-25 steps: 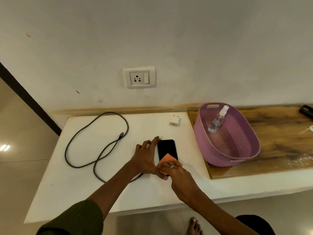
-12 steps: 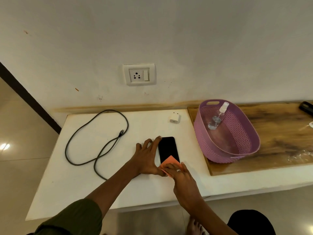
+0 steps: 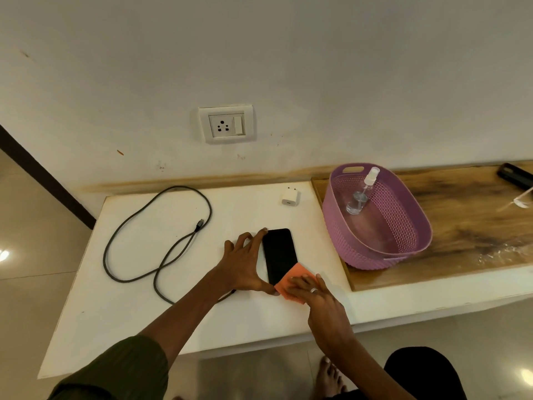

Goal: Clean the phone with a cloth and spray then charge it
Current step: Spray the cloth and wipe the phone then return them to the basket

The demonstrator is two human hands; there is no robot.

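A black phone (image 3: 279, 254) lies screen up on the white table (image 3: 144, 298). My left hand (image 3: 245, 265) grips its left edge, thumb at the near corner and fingers at the far corner. My right hand (image 3: 313, 290) presses an orange cloth (image 3: 292, 277) flat on the phone's near end. A clear spray bottle (image 3: 360, 194) leans inside the purple basket (image 3: 403, 243). The dark charging cable (image 3: 155, 241) loops on the table's left, and the white charger plug (image 3: 290, 196) sits near the wall under the wall socket (image 3: 226, 124).
The basket stands on a wooden board (image 3: 467, 226) to the right. A dark object (image 3: 514, 176) and a clear item (image 3: 522, 200) lie at the board's far right. My bare foot (image 3: 328, 376) shows on the tiled floor below the table edge.
My right hand has slid the orange cloth toward me along the phone, from mid-screen to its near end. My left hand stays on the phone's left edge.
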